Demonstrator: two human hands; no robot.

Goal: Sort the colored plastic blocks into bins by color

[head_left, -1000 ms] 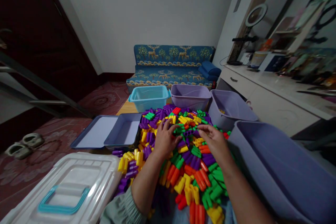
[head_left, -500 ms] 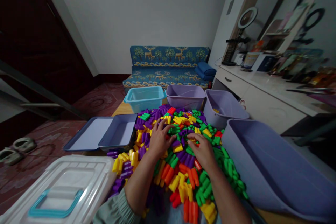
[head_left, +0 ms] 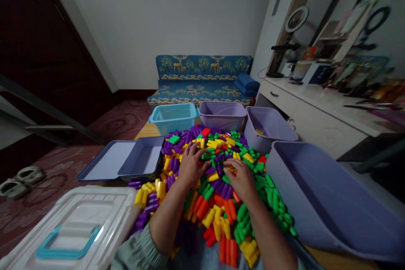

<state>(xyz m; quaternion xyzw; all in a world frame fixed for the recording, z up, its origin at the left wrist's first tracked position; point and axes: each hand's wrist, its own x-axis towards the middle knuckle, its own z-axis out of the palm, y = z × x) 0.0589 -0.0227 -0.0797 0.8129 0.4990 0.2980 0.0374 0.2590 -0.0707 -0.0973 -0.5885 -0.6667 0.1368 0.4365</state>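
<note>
A heap of plastic building blocks (head_left: 218, 185) in yellow, purple, green and red lies before me. My left hand (head_left: 192, 162) rests on it near the middle, fingers spread, with a green block (head_left: 206, 155) showing beside the fingertips. My right hand (head_left: 239, 177) lies just to the right, fingers stretched toward the left hand and slightly bent. Under its fingers a bit of red and yellow shows. A purple block (head_left: 219, 158) sits between the two hands. I see nothing gripped in either hand, though the undersides of the fingers are hidden.
Behind the heap stand a light blue bin (head_left: 173, 126) and two purple bins (head_left: 222, 123), (head_left: 268, 137). A large purple bin (head_left: 303, 219) is at right. On the left are an open shallow box (head_left: 139, 173) and a white lidded box (head_left: 76, 215) with a blue handle.
Both hands hold nearly the same place over the blocks. The right hand's fingers have shifted very slightly, and the whole view has moved a little.
</note>
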